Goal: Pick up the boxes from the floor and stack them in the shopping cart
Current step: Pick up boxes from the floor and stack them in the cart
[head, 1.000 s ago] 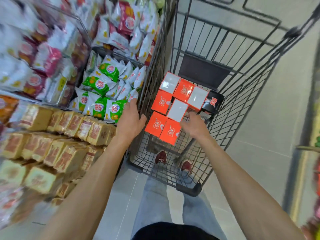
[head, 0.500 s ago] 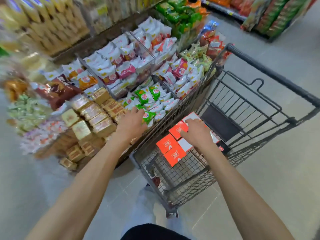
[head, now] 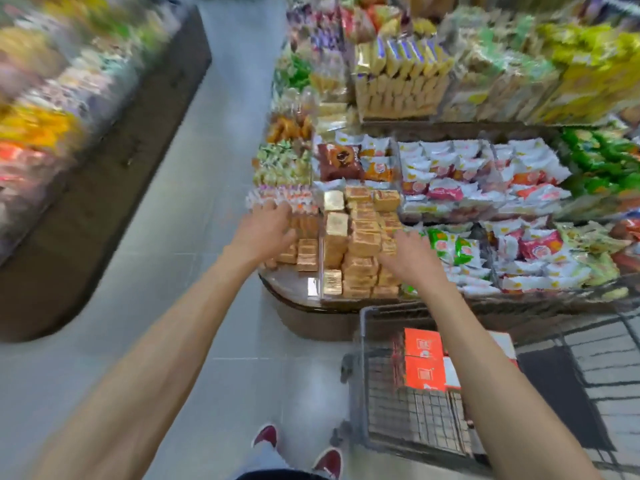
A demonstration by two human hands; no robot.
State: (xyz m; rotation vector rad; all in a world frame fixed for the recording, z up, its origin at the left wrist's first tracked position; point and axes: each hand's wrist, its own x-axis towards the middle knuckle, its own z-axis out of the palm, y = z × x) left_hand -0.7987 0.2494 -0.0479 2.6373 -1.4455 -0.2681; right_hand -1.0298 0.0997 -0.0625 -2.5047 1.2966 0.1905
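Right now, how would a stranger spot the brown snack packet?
Start at the rounded display stand beside the shopping cart. Beyond its stacked golden cakes lies the brown packet, the only dark one among white and orange wrappers.

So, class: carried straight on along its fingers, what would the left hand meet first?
Probably the small pink-and-white wrapped sweets on the display shelf, just beyond the left hand; depth is unclear.

Head-worn wide-angle view, looking forward and down, snack display [head: 297, 298] close ahead, shopping cart [head: 384, 414] lower right
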